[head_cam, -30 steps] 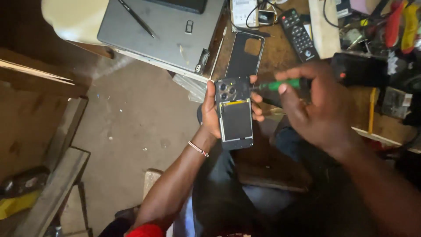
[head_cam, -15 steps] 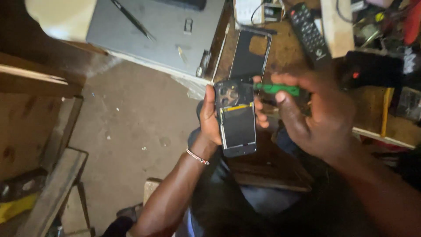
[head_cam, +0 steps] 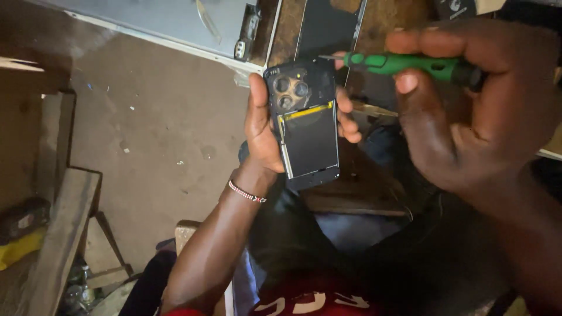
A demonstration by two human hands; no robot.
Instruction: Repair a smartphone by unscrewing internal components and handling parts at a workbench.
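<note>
- Since the earlier frame, the opened phone (head_cam: 304,123) and both hands have been brought closer to the camera, so that they now fill much more of the view; the workbench items seen before at the top have mostly been pushed out of the picture.
- The phone is held upright in the left hand (head_cam: 263,131), with the palm along its left edge and the fingertips wrapped round its right edge; its open back, with three camera rings at the top and a dark panel edged in yellow below, is turned towards the camera.
- A green-handled screwdriver (head_cam: 404,63) is pinched between the thumb and closed fingers of the right hand (head_cam: 468,111); it is held nearly level, and its thin metal tip is placed at the phone's upper right corner.
- Whether the tip actually touches the phone cannot be told.
- A beaded bracelet (head_cam: 246,193) is worn on the left wrist.
- A grey laptop (head_cam: 175,20) is seen at the top left, resting on the wooden bench edge, and a dark flat panel (head_cam: 328,29) lies just behind the phone.
</note>
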